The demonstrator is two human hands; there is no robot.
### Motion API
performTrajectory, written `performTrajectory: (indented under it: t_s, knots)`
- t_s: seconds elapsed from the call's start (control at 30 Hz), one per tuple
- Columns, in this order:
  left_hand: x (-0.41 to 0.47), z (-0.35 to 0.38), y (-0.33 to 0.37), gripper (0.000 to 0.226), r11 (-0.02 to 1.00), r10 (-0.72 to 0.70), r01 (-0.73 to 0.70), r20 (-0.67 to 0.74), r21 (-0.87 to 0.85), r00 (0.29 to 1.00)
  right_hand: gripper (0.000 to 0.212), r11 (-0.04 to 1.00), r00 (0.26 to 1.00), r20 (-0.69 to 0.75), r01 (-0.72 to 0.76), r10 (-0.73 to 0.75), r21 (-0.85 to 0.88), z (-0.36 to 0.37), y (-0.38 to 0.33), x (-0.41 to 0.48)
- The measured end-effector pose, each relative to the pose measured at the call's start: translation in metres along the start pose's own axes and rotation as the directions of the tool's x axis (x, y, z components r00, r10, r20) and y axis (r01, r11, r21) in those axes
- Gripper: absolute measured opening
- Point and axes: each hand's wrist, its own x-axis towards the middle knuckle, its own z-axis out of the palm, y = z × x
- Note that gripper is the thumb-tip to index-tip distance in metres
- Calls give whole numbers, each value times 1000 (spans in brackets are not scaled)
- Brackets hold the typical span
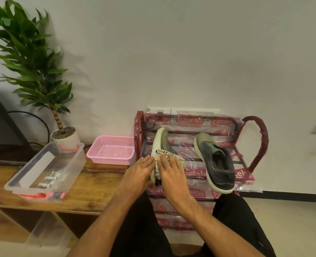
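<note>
Both hands lie flat with fingers straight: the left hand rests against the side of the pale-soled shoe, and the right hand presses a cream cloth onto it. That shoe lies on its side on the plastic-wrapped shoe rack, beside a second dark shoe. A pink basket sits on the table to the left.

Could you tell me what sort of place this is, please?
Probably a room in a home: a plastic-wrapped shoe rack holding two shoes stands against the wall, beside a low wooden table with a potted plant and a pink basket.
</note>
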Motion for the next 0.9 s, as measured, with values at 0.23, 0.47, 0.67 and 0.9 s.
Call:
performTrajectory:
  t_s: [0.23, 0.47, 0.67, 0.9]
  knots:
    - [3, 3, -1, 83, 1000, -10, 10, -19, 5, 1000, 76, 993, 997, -37, 58, -63, -106, 3, 8, -7]
    - [5, -2, -3, 74, 1000, 12, -12, -37, -17, 999, 69, 995, 1000, 14, 26, -25, -97, 0, -4, -4]
    - [5, -1, 1, 78, 1000, 14, -14, -19, 27, 1000, 67, 983, 990, -39, 132, -138, -126, 8, 11, -8]
    - [6, -2, -1, 80, 999, 29, -29, 9, 38, 1000, 61, 984, 993, -25, 110, -115, -143, 6, 6, -5]
